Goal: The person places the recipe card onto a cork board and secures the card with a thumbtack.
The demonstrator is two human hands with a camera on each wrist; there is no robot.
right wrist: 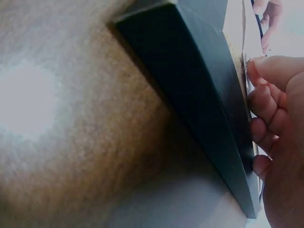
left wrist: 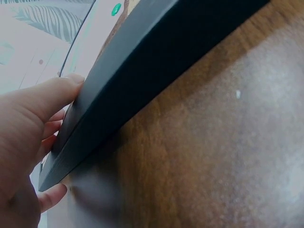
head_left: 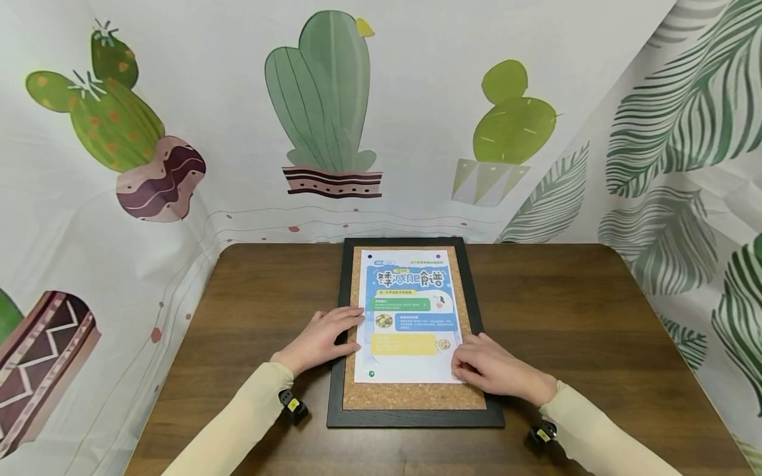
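Observation:
A printed paper poster lies on a cork board with a black frame. Pushpins mark three poster corners: a dark blue one top left, a purple one top right and a green one bottom left. My left hand rests across the left frame edge, fingers extended, fingertips on the poster's left side. With curled fingers my right hand pinches at the poster's lower right corner; in the right wrist view thumb and forefinger meet at the paper's edge. Whether a pin is between them is hidden.
The board lies flat on a brown wooden table, its top end near the table's back edge. Behind hangs a white cloth printed with cacti and leaves. A small black camera sits on the left wrist and another on the right wrist.

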